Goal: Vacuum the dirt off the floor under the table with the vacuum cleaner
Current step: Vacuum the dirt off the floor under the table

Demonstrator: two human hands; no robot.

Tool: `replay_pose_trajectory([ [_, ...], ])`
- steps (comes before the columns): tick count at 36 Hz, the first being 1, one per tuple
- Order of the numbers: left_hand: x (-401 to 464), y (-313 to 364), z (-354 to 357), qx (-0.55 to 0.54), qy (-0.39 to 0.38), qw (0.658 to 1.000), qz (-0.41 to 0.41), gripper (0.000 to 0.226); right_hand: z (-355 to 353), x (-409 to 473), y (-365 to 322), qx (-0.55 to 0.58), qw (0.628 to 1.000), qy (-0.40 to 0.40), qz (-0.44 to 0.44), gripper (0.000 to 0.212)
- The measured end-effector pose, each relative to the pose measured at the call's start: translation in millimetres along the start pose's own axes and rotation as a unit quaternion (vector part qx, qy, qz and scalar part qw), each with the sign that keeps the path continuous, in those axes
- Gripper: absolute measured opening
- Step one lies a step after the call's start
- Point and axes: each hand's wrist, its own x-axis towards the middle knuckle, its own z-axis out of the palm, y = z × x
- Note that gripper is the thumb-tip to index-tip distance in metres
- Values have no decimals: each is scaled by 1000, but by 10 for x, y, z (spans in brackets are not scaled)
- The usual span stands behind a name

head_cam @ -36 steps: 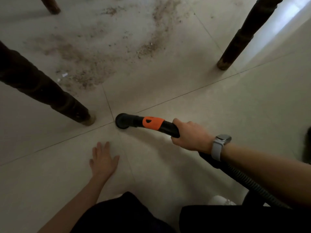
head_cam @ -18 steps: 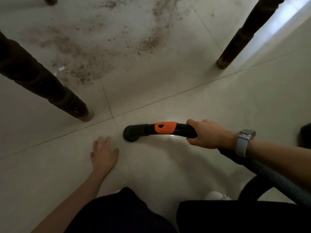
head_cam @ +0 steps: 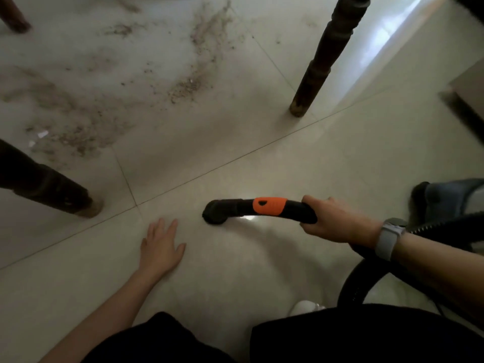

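My right hand [head_cam: 337,222] grips the black vacuum wand [head_cam: 246,208], which has an orange band; its round nozzle [head_cam: 215,213] rests on the pale tile floor, pointing left. A black ribbed hose [head_cam: 442,225] runs back from the wand to the right. My left hand [head_cam: 159,244] lies flat on the floor, fingers spread, just left of the nozzle. Brown dirt [head_cam: 78,134] is scattered across the tiles farther ahead under the table, with another streak of dirt [head_cam: 188,85] at centre. The nozzle sits well short of both patches.
Dark wooden table legs stand at the near left [head_cam: 52,189], at the right [head_cam: 322,64] and at the far left corner [head_cam: 13,17]. The vacuum body [head_cam: 450,197] sits at the right edge. A low dark furniture edge [head_cam: 466,111] lies at upper right. My knees fill the bottom.
My right hand has drawn the wand back and to the right, so the nozzle left the tile joint near the left leg. My left hand stayed flat on the floor.
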Motion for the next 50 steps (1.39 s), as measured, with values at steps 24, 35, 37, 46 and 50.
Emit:
replay_pose_trajectory([
  [24,284,502,-176,80,-50,994,56,74,-172,314,745,317,899,144,267,33],
  [35,257,563,-8,136,-85,985,62,96,74,-128,806,429,815,139,363,39],
  [37,252,578,-13,134,-88,985,65,94,57,-123,790,459,799,132,366,39],
  [46,249,591,18,124,-78,987,68,92,-50,-332,765,483,837,51,252,27],
  [50,265,583,15,119,-78,987,71,91,-66,-118,732,479,832,108,259,26],
])
